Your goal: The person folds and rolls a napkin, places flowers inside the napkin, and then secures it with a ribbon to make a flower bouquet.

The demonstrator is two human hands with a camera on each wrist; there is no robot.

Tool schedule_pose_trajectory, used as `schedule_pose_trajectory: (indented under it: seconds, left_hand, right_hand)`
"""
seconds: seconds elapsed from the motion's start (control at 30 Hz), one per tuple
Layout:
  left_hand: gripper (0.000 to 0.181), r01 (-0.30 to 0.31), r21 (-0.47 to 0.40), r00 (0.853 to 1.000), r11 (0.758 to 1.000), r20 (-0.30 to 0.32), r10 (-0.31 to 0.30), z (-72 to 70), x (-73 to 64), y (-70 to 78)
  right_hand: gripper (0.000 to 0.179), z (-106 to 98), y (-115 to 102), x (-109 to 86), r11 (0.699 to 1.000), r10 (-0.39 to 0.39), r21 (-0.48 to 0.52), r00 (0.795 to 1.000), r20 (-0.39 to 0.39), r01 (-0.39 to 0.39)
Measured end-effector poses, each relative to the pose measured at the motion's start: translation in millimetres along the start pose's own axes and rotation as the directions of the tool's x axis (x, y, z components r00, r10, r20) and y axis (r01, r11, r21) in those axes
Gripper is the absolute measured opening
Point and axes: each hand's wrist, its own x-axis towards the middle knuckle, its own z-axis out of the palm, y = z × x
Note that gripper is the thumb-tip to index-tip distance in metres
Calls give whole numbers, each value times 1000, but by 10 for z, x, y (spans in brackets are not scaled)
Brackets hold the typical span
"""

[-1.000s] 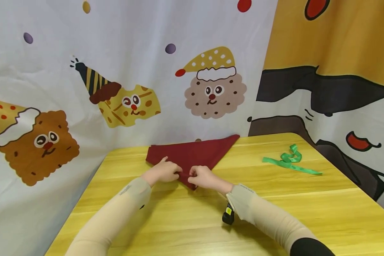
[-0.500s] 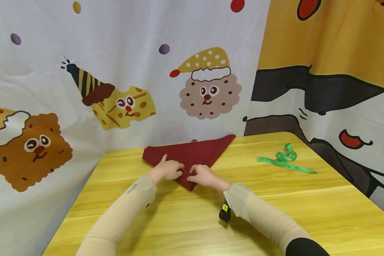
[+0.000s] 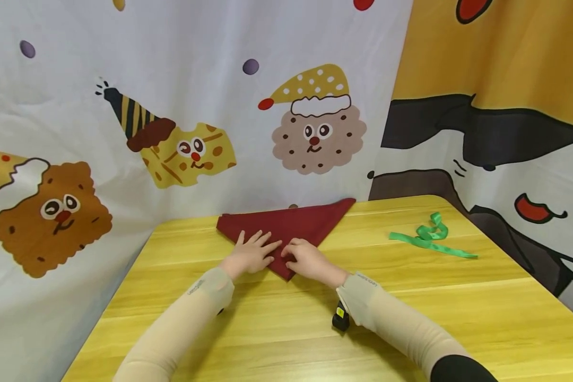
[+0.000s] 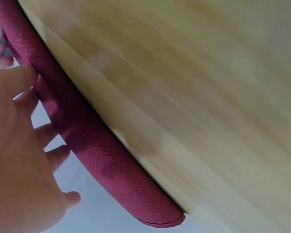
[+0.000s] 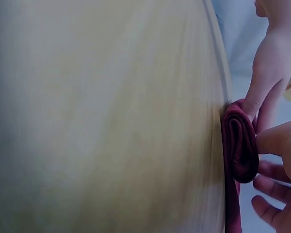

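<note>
A dark red cloth (image 3: pixel 310 220), folded into a rough triangle, lies at the back of the table with one point towards me. My left hand (image 3: pixel 250 257) rests on its left part with the fingers spread. To the right, my right hand (image 3: pixel 312 262) touches the cloth near the front point, its fingers loosely bent. In the right wrist view, the thumb and fingertips of the right hand (image 5: pixel 286 170) press on a thick rolled fold of the cloth (image 5: pixel 240 145). The left wrist view shows the rolled edge of the cloth (image 4: pixel 97 141) running along under the left hand's (image 4: pixel 14 145) fingertips.
A curled green ribbon (image 3: pixel 427 241) lies on the wooden table (image 3: pixel 277 334) to the right. A patterned curtain (image 3: pixel 248 32) hangs right behind the table's back edge. A small black device (image 3: pixel 340 318) sits under the right wrist.
My left hand's fingers, bent at the fold before, are now spread out over the cloth. The right hand has shifted slightly farther from me along the cloth. The ribbon lies still.
</note>
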Motion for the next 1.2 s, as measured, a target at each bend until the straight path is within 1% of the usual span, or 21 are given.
schedule_pose_trajectory:
  seconds: [0.1, 0.2, 0.3, 0.4, 0.5, 0.63, 0.77, 0.83, 0.9, 0.97, 1.1, 1.13, 1.2]
  left_hand:
    - [58, 35, -34, 999, 999, 41, -34, -6, -44, -4]
    - [60, 65, -79, 996, 995, 67, -60, 4, -74, -28]
    - [61, 69, -116, 994, 991, 90, -59, 24, -73, -55]
    - [61, 66, -140, 992, 988, 115, -50, 45, -59, -84]
    - [62, 74, -161, 988, 984, 149, -50, 52, -37, -101]
    - [64, 91, -193, 976, 977, 213, -49, 88, 31, -125]
    - [66, 93, -200, 969, 975, 243, -42, 151, 147, -170]
    - [65, 94, -194, 969, 976, 244, -45, 161, 204, -185]
    - [66, 92, -190, 972, 977, 230, -47, 186, 255, -205]
    - [65, 101, -191, 971, 976, 232, -55, 229, 286, -227]
    - [65, 102, -211, 966, 972, 254, -46, 297, 253, -231]
    - [65, 103, -212, 964, 972, 261, -45, 294, 231, -227]
    - [65, 99, -209, 966, 973, 254, -43, 255, 187, -225]
  right_hand:
    - [16, -9, -27, -2, 996, -77, -53, 997, 7, 77]
    - [16, -18, -63, -5, 992, -100, -74, 994, 40, 103]
    - [16, -38, -83, -16, 994, -83, -71, 993, 83, 88]
    - [17, -60, -104, -24, 997, -49, -53, 991, 127, 56]
    - [26, -84, -129, -18, 999, -21, -46, 985, 170, 29]
    - [39, -102, -150, -7, 998, 4, -69, 978, 209, 11]
    - [45, -108, -138, 16, 994, 7, -110, 979, 203, 16]
    - [46, -114, -128, 28, 991, 8, -131, 982, 189, 17]
    - [46, -115, -120, 32, 990, 11, -142, 984, 176, 15]
    - [47, -108, -119, 23, 990, 16, -142, 985, 174, 9]
    - [45, -59, -127, -13, 992, 6, -121, 982, 190, 17]
    - [43, -44, -129, -13, 992, -3, -121, 982, 188, 26]
    - [36, -32, -139, 4, 990, -26, -135, 986, 164, 49]
